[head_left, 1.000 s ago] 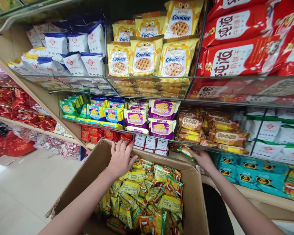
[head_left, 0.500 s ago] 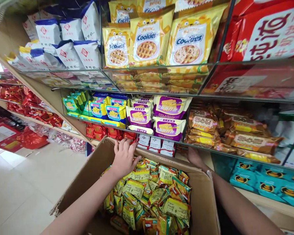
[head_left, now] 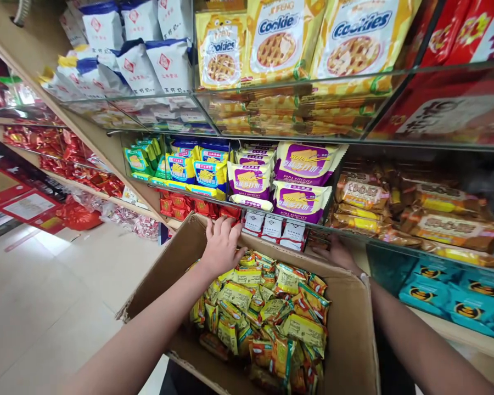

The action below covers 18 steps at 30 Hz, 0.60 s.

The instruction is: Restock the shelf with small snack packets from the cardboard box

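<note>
A cardboard box [head_left: 349, 312] stands tilted in front of the shelves, holding a heap of small yellow-and-orange wrapped snack packets [head_left: 247, 293]. Over its far rim curl the fingers of my left hand [head_left: 223, 247], the thumb on the inner side. My right hand [head_left: 336, 253] reaches past the box's far right side, under the glass shelf edge. Its fingers look apart and partly shaded, near some dark packets at the back of the low compartment. I see nothing held in it.
Glass-fronted shelves hold soda biscuits [head_left: 300, 200], cookie bags [head_left: 275, 44], white-and-blue packets [head_left: 138, 66] and brown-wrapped cakes [head_left: 448, 227]. Teal packets [head_left: 448, 291] lie low on the right. Left are tiled floor [head_left: 66, 296] and a red bag [head_left: 79, 213].
The view has shifted, so shelves and box appear moved. My right hand shows more of its fingers beside the low compartment. My left hand stays on the box rim.
</note>
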Each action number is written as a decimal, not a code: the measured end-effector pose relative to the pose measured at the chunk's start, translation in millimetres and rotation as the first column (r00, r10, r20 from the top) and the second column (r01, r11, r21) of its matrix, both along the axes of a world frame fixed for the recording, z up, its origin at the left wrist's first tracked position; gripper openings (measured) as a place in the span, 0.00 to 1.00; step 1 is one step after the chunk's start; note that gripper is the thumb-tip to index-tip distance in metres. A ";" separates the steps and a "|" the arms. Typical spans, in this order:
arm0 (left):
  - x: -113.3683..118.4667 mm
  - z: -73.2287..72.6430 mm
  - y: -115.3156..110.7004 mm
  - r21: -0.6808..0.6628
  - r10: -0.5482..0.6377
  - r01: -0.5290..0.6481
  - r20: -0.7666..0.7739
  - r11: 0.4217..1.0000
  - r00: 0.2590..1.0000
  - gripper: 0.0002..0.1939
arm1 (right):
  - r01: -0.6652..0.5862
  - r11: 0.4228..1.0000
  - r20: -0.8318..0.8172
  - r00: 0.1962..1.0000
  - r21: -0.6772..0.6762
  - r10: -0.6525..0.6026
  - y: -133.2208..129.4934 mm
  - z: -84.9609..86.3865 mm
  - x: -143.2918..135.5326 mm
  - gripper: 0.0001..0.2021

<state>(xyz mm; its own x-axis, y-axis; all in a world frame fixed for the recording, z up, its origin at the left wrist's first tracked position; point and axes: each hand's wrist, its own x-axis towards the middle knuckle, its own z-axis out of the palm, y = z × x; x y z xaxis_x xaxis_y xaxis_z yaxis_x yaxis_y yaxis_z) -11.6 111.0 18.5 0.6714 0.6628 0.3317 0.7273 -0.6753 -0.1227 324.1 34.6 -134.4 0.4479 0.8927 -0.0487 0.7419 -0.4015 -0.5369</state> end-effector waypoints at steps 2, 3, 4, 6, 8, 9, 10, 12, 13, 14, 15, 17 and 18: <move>-1.2 0.0 0.5 -0.011 -0.003 0.003 -0.010 1.000 1.000 0.30 | -0.010 1.000 0.021 1.000 0.004 0.010 -7.3 4.9 3.4 0.23; -1.9 0.2 1.1 -0.017 -0.005 0.005 -0.014 1.000 1.000 0.30 | -0.006 1.000 0.035 0.999 0.008 0.006 -12.2 8.0 5.1 0.23; -2.9 0.6 1.8 -0.023 -0.010 0.009 -0.018 1.000 1.000 0.31 | 0.002 1.000 0.050 0.999 0.014 -0.002 -18.0 11.4 6.5 0.23; -5.3 2.4 2.5 -0.034 -0.023 0.023 -0.021 0.999 1.000 0.32 | 0.016 1.000 0.071 0.997 0.021 -0.018 -32.4 18.8 8.0 0.21; -8.7 5.3 0.0 -0.033 -0.040 0.040 -0.009 0.999 0.999 0.33 | 0.020 1.000 0.080 0.997 0.019 -0.022 -49.8 26.0 6.9 0.17; -10.4 6.7 -3.1 -0.026 -0.056 0.056 0.005 0.998 0.998 0.33 | 0.018 1.000 0.082 0.996 0.015 -0.019 -59.0 29.1 5.2 0.15; -12.1 7.5 -7.5 -0.019 -0.085 0.086 0.019 0.996 0.996 0.32 | 0.013 1.000 0.083 0.996 0.009 -0.013 -67.9 31.8 2.6 0.12; -13.9 6.3 -19.5 -0.053 -0.205 0.206 0.023 0.977 0.978 0.26 | -0.002 1.000 0.085 0.996 -0.003 0.002 -83.2 35.5 -4.5 0.09; -13.6 4.0 -26.2 -0.123 -0.276 0.275 0.006 0.954 0.961 0.23 | -0.010 1.000 0.086 0.996 -0.010 0.010 -88.8 36.7 -8.7 0.09; -12.3 0.3 -32.5 -0.217 -0.331 0.320 -0.016 0.922 0.944 0.21 | -0.014 1.000 0.088 0.996 -0.017 0.015 -92.7 37.5 -13.0 0.09; -10.0 -4.5 -37.8 -0.312 -0.360 0.332 -0.036 0.890 0.932 0.19 | -0.012 1.000 0.090 0.996 -0.026 0.014 -95.1 38.3 -17.3 0.09; -3.7 -16.4 -44.3 -0.445 -0.333 0.268 -0.075 0.855 0.940 0.19 | 0.009 0.999 0.091 0.996 -0.049 -0.004 -96.2 40.1 -25.0 0.09; -0.5 -22.4 -45.1 -0.469 -0.294 0.221 -0.089 0.855 0.952 0.20 | 0.023 0.998 0.089 0.996 -0.059 -0.018 -95.6 41.5 -28.4 0.09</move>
